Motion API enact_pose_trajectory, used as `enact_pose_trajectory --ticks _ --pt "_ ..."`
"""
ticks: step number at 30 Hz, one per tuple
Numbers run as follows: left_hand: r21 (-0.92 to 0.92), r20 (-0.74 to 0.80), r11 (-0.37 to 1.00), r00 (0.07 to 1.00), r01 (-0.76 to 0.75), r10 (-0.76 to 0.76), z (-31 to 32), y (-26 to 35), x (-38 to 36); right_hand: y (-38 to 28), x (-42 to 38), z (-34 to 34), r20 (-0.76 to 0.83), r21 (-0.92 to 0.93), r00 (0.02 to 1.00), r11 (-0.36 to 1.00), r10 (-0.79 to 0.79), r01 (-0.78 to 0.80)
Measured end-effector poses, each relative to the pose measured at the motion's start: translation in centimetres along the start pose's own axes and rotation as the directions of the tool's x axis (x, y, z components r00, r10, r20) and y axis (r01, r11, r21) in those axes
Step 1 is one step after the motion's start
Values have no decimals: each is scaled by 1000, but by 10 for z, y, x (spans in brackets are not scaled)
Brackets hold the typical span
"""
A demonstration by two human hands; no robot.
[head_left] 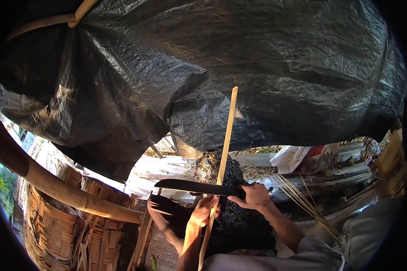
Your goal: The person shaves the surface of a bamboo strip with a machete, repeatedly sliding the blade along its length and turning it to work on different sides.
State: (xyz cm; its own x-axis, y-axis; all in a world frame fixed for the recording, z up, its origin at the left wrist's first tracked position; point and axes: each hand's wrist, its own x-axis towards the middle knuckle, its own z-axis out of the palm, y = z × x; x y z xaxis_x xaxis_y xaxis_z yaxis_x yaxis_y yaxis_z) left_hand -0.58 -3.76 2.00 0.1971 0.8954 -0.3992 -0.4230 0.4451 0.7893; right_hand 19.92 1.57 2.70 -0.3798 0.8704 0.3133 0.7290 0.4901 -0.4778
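Observation:
A long, pale strip of bamboo [227, 135] stands nearly upright, leaning slightly to the right at its top. My left hand [204, 211] is closed around its lower part, thumb near the blade. In my right hand [254, 197] is the dark handle of a machete [190, 185], gripped with the thumb stretched along it. Its broad blade points left and crosses the strip just above my left fingers. Behind the strip, patterned dark cloth [233, 212] covers part of the lap area.
A large black tarp [276, 67] hangs across the upper view. At the left, a thick bamboo pole [77, 196] slants past woven bamboo baskets [52, 226]. Several thin strips [305, 203] fan out at the right. Plastic bags [303, 158] lie farther back.

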Motion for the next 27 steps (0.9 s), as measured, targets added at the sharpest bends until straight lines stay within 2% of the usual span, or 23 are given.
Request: enact_pose_trajectory --ticks 1,5,7,8,11,15,17,19,21,23,25,26,27 --pt "119 -44 993 999 -2 7 5 3 1 1 4 0 12 -12 1000 1000 -15 15" --pt "61 -84 995 993 -73 78 10 -2 2 -1 21 -12 99 -104 995 994 -15 25" --pt "113 -137 991 987 -73 89 15 -2 4 0 30 -12 216 -150 976 987 -25 58" --pt "158 -170 984 979 -86 113 16 -2 4 2 34 -5 128 -126 991 990 -43 59" --pt "319 -240 939 948 -127 209 26 4 5 2 44 -8 195 -134 981 991 18 8" --pt "350 -271 927 933 -133 237 23 7 11 0 54 -2 168 -148 984 988 56 -31" --pt "348 -287 927 925 -142 250 23 5 5 3 72 -6 30 -89 975 973 219 -215" --pt "291 -299 951 935 -103 192 22 2 -5 31 106 12 -129 135 914 920 384 -367" --pt "283 -291 953 937 -109 194 22 1 -8 37 126 -5 86 312 919 865 385 -392" --pt "122 -263 989 958 -83 113 17 1 -6 31 123 -11 119 278 929 886 351 -370" --pt "89 -257 992 961 -87 107 15 1 -2 33 103 -3 68 109 994 990 82 -89" --pt "92 -244 992 964 -87 108 13 1 0 30 93 -2 71 -38 997 999 25 -22" --pt "96 -233 992 966 -87 107 12 0 2 27 87 -7 250 -55 968 998 20 -7"
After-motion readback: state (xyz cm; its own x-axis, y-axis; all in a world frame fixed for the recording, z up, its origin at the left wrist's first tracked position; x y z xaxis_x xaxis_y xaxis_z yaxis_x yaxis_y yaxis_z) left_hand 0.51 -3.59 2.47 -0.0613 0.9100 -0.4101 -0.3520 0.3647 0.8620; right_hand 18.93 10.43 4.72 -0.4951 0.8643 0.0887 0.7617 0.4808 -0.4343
